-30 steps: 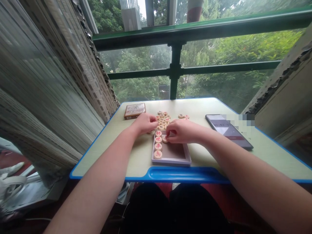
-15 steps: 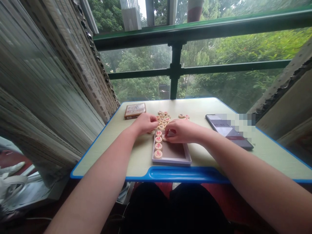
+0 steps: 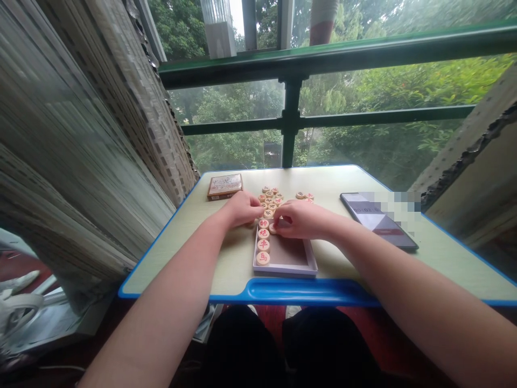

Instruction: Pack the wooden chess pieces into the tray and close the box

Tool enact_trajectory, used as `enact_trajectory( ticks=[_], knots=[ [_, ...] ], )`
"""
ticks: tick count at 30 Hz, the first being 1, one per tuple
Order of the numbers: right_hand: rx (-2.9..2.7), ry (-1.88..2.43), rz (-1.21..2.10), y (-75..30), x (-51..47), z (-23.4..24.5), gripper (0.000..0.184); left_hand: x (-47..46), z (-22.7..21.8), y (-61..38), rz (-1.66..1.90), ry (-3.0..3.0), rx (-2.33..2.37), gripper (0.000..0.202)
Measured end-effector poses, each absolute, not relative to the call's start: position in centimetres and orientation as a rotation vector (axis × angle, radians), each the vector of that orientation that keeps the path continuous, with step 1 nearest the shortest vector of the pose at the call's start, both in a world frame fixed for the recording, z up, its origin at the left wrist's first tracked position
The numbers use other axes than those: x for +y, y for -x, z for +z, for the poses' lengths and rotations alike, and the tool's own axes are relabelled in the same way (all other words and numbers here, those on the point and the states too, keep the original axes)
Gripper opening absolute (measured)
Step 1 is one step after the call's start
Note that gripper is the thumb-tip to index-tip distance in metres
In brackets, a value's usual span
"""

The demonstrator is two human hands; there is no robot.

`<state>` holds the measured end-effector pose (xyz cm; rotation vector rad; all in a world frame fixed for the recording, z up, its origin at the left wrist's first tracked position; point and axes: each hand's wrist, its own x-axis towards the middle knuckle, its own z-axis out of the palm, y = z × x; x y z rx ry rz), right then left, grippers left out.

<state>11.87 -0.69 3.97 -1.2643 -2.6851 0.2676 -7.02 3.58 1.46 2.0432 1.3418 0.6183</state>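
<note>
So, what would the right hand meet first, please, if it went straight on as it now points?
Past the piece at its fingers, the right hand would probably meet the column of red-marked pieces, though depth is unclear.

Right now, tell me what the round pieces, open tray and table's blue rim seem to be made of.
Round pieces: probably wood, smooth, perhaps plastic; pale tan bodies with red or dark characters.
Open tray: likely cardboard, matte; thin whitish walls and a dull brownish floor.
Table's blue rim: likely moulded plastic, slightly glossy; even colour, rounded contours with soft highlights.
</note>
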Motion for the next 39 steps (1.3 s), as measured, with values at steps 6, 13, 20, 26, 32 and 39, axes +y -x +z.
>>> enact_trajectory(
  ticks=[6,13,20,26,32,39],
  knots=[
    [-2.687,1.268,0.271,-11.9,-0.8,4.1,0.018,3.2,1.7,7.0,0.559,-2.070,1.328,0.018],
    [-2.689,1.253,0.256,-11.9,-0.8,4.1,0.015,3.0,2.0,6.9,0.552,-2.049,1.327,0.016],
    [-2.682,1.223,0.254,-11.9,-0.8,4.1,0.015,2.9,2.2,6.8,0.526,-2.022,1.334,0.016],
    [-2.575,1.471,0.229,-13.4,0.3,5.3,0.025,3.3,1.7,7.0,0.557,-2.016,1.343,0.018],
    [-2.100,2.027,0.013,-17.0,3.0,5.5,0.034,3.9,1.2,7.1,0.712,-2.099,1.467,0.020],
    [-2.084,2.228,0.191,-18.6,4.3,4.1,0.041,3.5,1.2,7.1,0.763,-2.059,1.461,0.020]
  ],
)
